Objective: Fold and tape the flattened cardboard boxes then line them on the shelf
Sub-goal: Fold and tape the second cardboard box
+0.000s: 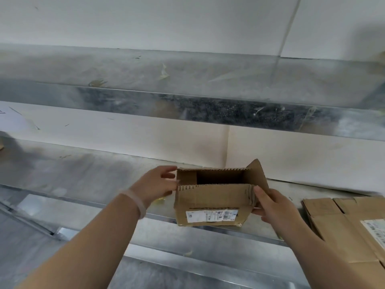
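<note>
Cardboard box (212, 202) on shelf (93, 174), L hand (160, 184) & R hand (275, 207) holding ends.

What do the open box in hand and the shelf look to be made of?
The box looks like brown corrugated cardboard, matte: fluted edges show along its top rims, and a white printed paper label is stuck on its front. The shelf seems to be sheet metal, grey and dull-shiny with scuffs, perhaps galvanised steel.
</note>
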Demonstrator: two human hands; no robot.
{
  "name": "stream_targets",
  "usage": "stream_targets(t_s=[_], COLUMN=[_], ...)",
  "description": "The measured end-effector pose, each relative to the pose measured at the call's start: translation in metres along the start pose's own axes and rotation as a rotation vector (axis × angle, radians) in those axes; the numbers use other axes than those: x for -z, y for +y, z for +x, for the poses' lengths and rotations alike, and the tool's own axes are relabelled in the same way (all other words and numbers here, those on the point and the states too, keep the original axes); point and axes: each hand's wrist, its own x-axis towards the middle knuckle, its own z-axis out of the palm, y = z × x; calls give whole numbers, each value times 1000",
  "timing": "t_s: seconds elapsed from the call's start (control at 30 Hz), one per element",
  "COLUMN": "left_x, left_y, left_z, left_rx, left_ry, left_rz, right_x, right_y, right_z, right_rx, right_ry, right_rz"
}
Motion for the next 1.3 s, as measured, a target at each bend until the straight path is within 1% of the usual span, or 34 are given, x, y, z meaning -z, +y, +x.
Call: stream_targets(t_s=[0.03, 0.13, 0.17, 0.23, 0.3, 0.33, 0.4, 0.47, 0.5, 0.53, 0.63, 0.7, 0.77, 0.87, 0.9, 1.03, 1.13, 1.2, 1.3], left_x=[2, 5, 4, 0, -5, -9, -19, -26, -27, -27, -22, -18, -18, -27, -31, -37, -39, -37, -25], left_y=[10, 25, 25, 19, 5, -2, -13, -26, -36, -44, -63, -64, -54, -29, -22, -4, 2, 2, 2], left_z=[2, 3, 4, 5, 2, -2, -15, -21, -20, -19, -17, -15, -14, -8, -6, 7, 8, 1, -18], left_rx=[-19, -24, -46, -111, -201, -254, -339, -345, -343, -378, -486, -513, -489, -420, -398, -207, -217, -245, -270], left_ry=[-39, -201, -230, -255, -216, -171, -42, 92, 127, 125, 15, 7, 95, 300, 326, 279, 292, 281, 267], left_rz=[75, 161, 243, 415, 491, 480, 302, 62, 29, 57, 381, 571, 642, 649, 673, 877, 944, 840, 535], right_x=[1, 1, 1, 1, 2, 3, 5, 5, 5, 5, 5, 4, 3, 1, 0, -4, -3, -4, -6], right_y=[-2, -6, -7, -6, -4, -1, 3, 6, 8, 9, 11, 12, 12, 12, 11, 14, 16, 16, 11], right_z=[1, 2, 2, 3, 6, 8, 9, 9, 9, 10, 10, 10, 9, 8, 7, 5, 3, 0, -6], right_rx=[-12, -68, -79, -69, -64, -66, -66, -66, -66, -67, -67, -48, -16, 34, 48, 83, 87, 82, 89], right_ry=[-8, -22, -26, -31, -18, -16, -19, -19, -16, -12, -11, -16, -2, 40, 49, 72, 70, 73, 119], right_rz=[-4, 31, 30, 1, 1, 7, 15, 8, 2, -2, 7, 4, -18, -40, -41, -45, -12, 15, 77])
